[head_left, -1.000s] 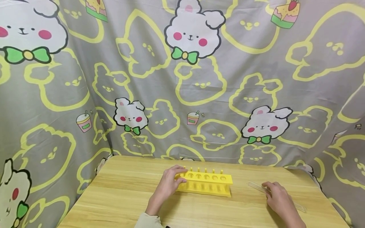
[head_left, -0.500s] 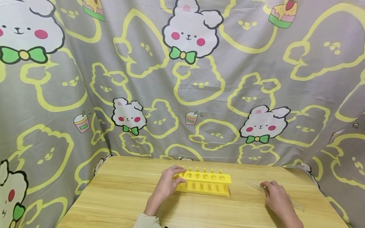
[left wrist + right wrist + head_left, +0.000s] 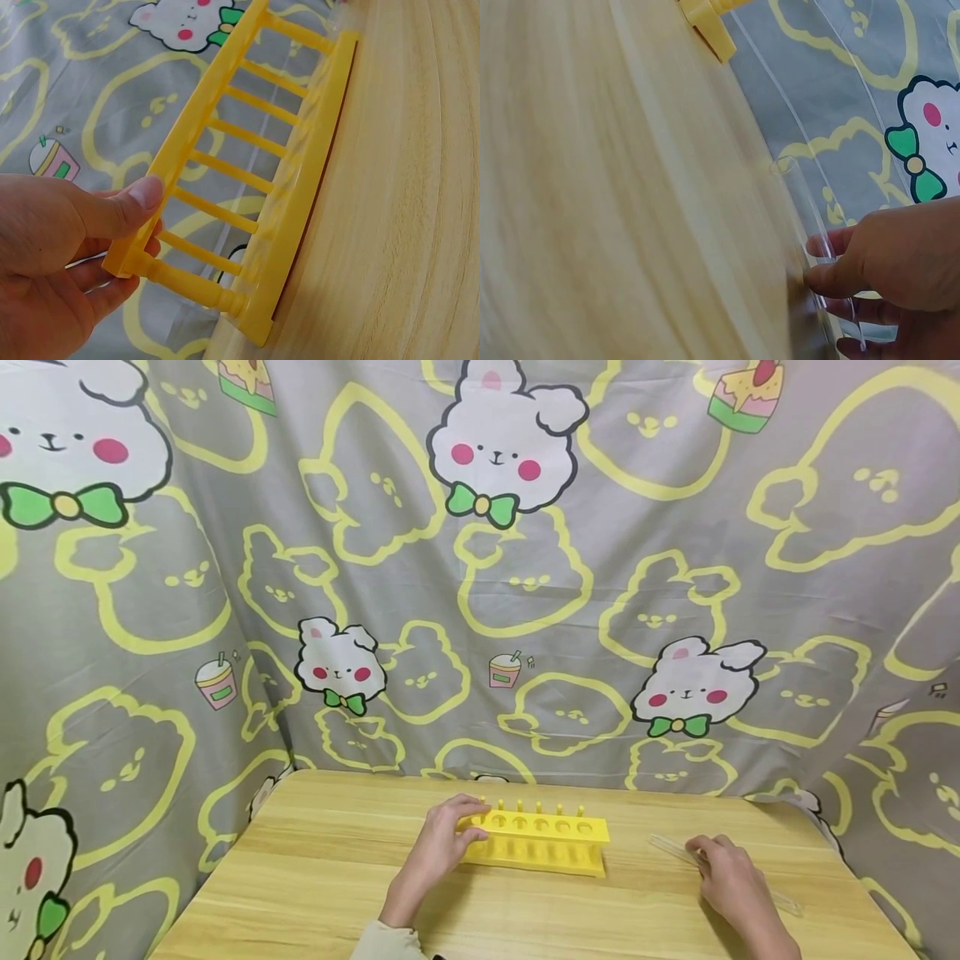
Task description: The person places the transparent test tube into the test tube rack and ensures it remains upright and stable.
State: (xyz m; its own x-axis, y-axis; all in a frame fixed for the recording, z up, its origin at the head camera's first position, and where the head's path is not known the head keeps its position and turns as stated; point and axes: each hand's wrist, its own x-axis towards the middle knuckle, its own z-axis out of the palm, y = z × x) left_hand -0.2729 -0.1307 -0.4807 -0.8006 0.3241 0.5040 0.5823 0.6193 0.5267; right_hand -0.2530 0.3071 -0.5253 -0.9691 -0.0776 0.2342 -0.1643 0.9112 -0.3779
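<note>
Yellow test tube rack (image 3: 530,833): upright on the table, long side roughly facing the wearer, toward the back edge. Six round holes in the top plate (image 3: 196,124), row of six short pegs (image 3: 538,807) sticking up along its far side. Left wrist view: thin rods (image 3: 232,172) between top plate and base (image 3: 311,165), thicker turned post (image 3: 191,286) at each end.

Left hand (image 3: 442,837): pinching the rack's left end at the top plate. Thumb (image 3: 146,196) on one face, fingers curled behind.

Clear test tube (image 3: 675,849): right of the rack, apart from it, low over the tabletop, slanted, far end toward the rack. Can't tell if it's fully resting on the wood. Right hand (image 3: 731,877) pinches it partway along, thumb (image 3: 825,279) one side, fingers the other. Another clear length (image 3: 786,903) shows past the hand; can't tell if same tube or a second one, the hand covers the join.

Outward: table (image 3: 300,860) is light wood-grain. Pale sleeve (image 3: 388,941) at the left wrist. Grey cloth (image 3: 420,602) hangs behind and both sides: yellow animal outlines, white rabbit heads (image 3: 506,431) with green bows, pink cups (image 3: 216,683), cake slices (image 3: 748,397).
</note>
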